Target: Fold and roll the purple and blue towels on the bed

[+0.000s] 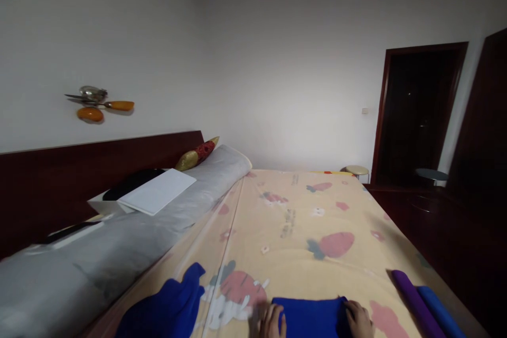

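Observation:
A flat piece of blue cloth lies on the patterned bedsheet at the bottom of the head view, its far edge nearly straight. My left hand is at its left edge, fingers curled around the fabric. At the far right corner, my right hand has its fingers bent over the cloth and grips it. The lower parts of both hands and the near part of the cloth are cut off by the frame. Further left, a second, crumpled blue cloth rests on the bed.
A purple roll and a blue roll lie along the bed's right side. Grey bedding runs along the dark headboard, with a white box lid on it. Two stools, a gold-topped one and a dark one, stand beyond.

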Action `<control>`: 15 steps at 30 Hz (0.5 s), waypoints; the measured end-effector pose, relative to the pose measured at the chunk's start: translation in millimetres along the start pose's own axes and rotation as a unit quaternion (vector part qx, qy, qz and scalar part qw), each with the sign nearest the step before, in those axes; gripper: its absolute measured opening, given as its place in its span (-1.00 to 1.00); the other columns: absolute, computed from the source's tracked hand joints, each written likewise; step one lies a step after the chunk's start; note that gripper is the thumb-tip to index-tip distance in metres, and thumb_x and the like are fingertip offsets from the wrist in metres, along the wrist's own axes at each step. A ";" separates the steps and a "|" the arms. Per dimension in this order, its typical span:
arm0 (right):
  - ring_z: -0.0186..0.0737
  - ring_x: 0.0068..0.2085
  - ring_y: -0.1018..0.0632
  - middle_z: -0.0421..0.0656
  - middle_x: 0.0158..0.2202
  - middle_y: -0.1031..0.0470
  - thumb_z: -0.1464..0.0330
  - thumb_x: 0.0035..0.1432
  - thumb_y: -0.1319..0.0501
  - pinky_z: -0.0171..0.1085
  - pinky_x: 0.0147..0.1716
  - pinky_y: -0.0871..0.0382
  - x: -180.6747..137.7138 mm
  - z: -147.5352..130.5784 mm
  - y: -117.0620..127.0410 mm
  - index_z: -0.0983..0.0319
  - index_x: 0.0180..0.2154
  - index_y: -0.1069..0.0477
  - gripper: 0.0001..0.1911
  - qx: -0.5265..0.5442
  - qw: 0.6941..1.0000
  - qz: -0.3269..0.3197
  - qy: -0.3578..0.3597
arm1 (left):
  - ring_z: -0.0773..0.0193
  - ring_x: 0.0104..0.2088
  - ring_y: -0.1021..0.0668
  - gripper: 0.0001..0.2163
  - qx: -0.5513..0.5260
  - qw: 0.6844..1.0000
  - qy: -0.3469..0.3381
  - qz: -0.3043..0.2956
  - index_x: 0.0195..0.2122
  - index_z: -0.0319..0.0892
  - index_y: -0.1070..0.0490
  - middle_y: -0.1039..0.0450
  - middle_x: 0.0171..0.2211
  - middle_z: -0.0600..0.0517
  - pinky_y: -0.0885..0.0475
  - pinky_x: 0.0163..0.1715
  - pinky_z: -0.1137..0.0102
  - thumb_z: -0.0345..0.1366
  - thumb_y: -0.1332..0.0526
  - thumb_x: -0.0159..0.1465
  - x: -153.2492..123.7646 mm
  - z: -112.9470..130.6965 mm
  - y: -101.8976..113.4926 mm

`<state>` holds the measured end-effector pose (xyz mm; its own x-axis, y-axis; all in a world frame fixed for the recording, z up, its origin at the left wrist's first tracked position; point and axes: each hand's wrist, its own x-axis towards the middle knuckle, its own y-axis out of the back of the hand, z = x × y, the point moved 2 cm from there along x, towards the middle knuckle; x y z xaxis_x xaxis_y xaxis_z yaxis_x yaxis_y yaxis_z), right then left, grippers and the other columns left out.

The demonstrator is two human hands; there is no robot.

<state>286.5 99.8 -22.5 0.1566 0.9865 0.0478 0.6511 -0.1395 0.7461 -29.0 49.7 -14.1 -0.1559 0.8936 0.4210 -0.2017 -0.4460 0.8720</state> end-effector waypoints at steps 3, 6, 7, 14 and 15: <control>0.03 0.03 -0.51 -0.12 -0.01 -0.55 0.05 -0.01 0.02 -0.01 -0.08 -0.42 -0.3 2.1 1.7 0.04 -0.20 -0.55 -0.51 0.030 0.999 0.008 0.012 | 0.15 0.10 -0.48 -0.64 0.005 0.997 0.049 -0.055 -0.02 -0.05 -0.50 -0.51 0.05 -0.03 -0.33 0.05 0.21 -0.39 0.01 0.27 29.8 -7.8 13.0; 0.02 -0.01 -0.54 -0.10 -0.06 -0.58 0.00 -0.02 0.02 -0.05 -0.07 -0.43 -0.5 3.4 1.9 0.08 -0.22 -0.56 -0.48 0.067 0.997 0.006 0.023 | 0.11 0.14 -0.43 -0.67 -0.003 0.994 0.064 -0.087 -0.08 -0.07 -0.50 -0.53 0.00 -0.03 -0.24 0.08 0.17 -0.44 -0.06 0.22 47.4 -12.4 17.9; 0.01 -0.03 -0.55 -0.11 -0.08 -0.59 -0.01 -0.02 0.02 -0.07 -0.06 -0.43 0.0 4.0 1.8 0.09 -0.23 -0.56 -0.47 0.082 0.996 0.001 0.027 | 0.11 0.11 -0.44 -0.71 -0.010 0.994 0.059 -0.093 -0.15 -0.06 -0.52 -0.55 -0.05 0.00 -0.24 0.07 0.18 -0.44 -0.08 0.19 50.7 -13.6 17.7; -0.06 -0.03 -0.56 -0.08 -0.09 -0.59 -0.03 0.04 0.03 -0.18 0.03 -0.39 4.7 12.8 5.5 0.21 -0.20 -0.56 -0.40 0.148 0.988 -0.012 0.045 | 0.33 -0.25 -0.52 -0.81 -0.061 0.992 0.001 -0.109 -0.47 -0.08 -0.46 -0.54 -0.38 0.14 -0.28 -0.16 0.45 -0.50 -0.14 0.14 66.6 -23.4 15.4; -0.06 -0.02 -0.55 -0.07 -0.08 -0.58 -0.03 0.05 0.04 -0.18 0.03 -0.39 4.8 14.5 5.9 0.22 -0.18 -0.56 -0.39 0.149 0.988 -0.012 0.044 | 0.33 -0.27 -0.52 -0.80 -0.065 0.992 -0.001 -0.107 -0.49 -0.08 -0.45 -0.53 -0.40 0.14 -0.29 -0.18 0.46 -0.49 -0.12 0.16 69.3 -25.1 16.4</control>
<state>301.8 102.5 -27.4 0.0818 0.9916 0.0997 0.8452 -0.1221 0.5203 -67.3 103.0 23.1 -0.0933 0.9686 0.2304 -0.3532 -0.2486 0.9019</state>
